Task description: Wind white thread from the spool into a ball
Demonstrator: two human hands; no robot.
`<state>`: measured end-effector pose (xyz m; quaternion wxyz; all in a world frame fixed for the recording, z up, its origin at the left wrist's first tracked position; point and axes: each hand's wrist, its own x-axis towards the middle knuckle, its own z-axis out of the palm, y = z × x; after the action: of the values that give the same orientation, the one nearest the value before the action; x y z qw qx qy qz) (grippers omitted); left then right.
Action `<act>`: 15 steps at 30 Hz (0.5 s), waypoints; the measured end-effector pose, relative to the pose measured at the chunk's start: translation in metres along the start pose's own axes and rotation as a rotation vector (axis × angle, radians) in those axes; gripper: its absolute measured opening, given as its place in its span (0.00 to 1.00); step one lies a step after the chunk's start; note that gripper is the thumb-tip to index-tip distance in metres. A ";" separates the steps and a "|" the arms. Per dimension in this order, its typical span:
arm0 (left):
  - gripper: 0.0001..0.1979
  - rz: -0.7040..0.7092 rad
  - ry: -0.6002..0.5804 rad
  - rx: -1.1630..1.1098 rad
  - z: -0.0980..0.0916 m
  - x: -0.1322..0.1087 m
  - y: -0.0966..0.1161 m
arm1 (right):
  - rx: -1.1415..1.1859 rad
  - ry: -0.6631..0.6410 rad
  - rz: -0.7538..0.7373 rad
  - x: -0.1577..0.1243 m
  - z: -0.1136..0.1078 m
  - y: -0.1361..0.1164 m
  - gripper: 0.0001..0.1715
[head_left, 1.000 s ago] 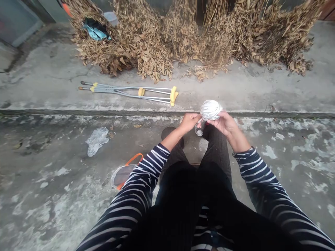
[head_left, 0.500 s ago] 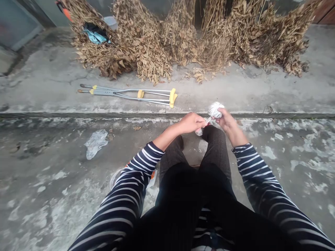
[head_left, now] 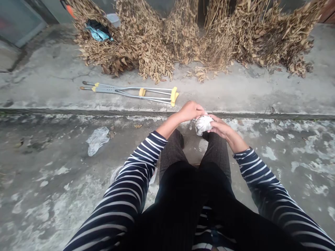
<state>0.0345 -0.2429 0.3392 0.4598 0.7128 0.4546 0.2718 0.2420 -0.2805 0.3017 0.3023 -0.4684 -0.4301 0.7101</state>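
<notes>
A ball of white string [head_left: 204, 124], wound in many turns, sits between my hands above my knees. My right hand [head_left: 222, 128] grips it from the right, thumb and fingers around its side. At its upper left, my left hand [head_left: 193, 110] is closed in a pinch at the string, its fingertips close to the right hand's. The strand between the left fingertips is barely visible now. The ball's right side is hidden by the right fingers.
A pair of crutches [head_left: 125, 91] lies on the raised concrete ledge ahead. Dried leafy stalks [head_left: 157, 45] lean along the wall behind, with a blue and black cloth [head_left: 98, 32] on them. A crumpled clear plastic bag [head_left: 97, 140] lies on the ground to the left.
My right hand has brought the ball down and left, turning it. My left hand has risen slightly, and the short strand seen stretched between the hands no longer shows.
</notes>
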 end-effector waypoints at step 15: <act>0.26 -0.152 0.111 -0.499 0.047 -0.030 -0.049 | 0.380 0.080 -0.135 -0.013 -0.011 -0.025 0.22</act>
<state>0.0402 -0.2809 0.2754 0.6148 0.5252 0.4503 0.3788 0.2580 -0.2761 0.3272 0.4490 -0.4011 -0.3065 0.7373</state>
